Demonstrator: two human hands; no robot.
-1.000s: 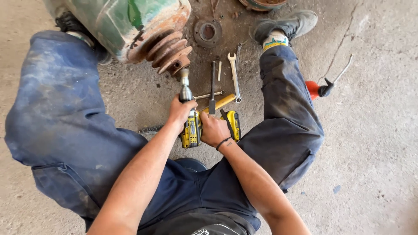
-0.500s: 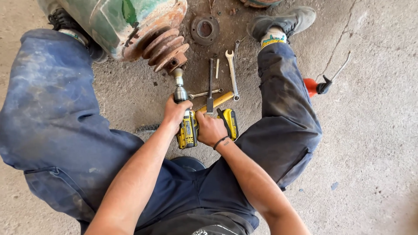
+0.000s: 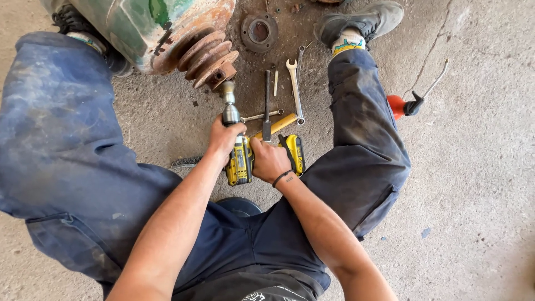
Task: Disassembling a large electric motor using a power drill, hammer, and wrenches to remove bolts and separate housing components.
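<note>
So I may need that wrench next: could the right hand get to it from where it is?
Probably yes. The right hand grips the drill, and the wrench lies on bare floor just ahead, nothing between.

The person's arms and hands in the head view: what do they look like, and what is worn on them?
Both forearms are bare, with no gloves and no sleeves reaching them. The left hand wears nothing. The right hand has a thin black band around the wrist, and a small dark mark, perhaps a tattoo, just behind it. The clothing is dark blue.
</note>
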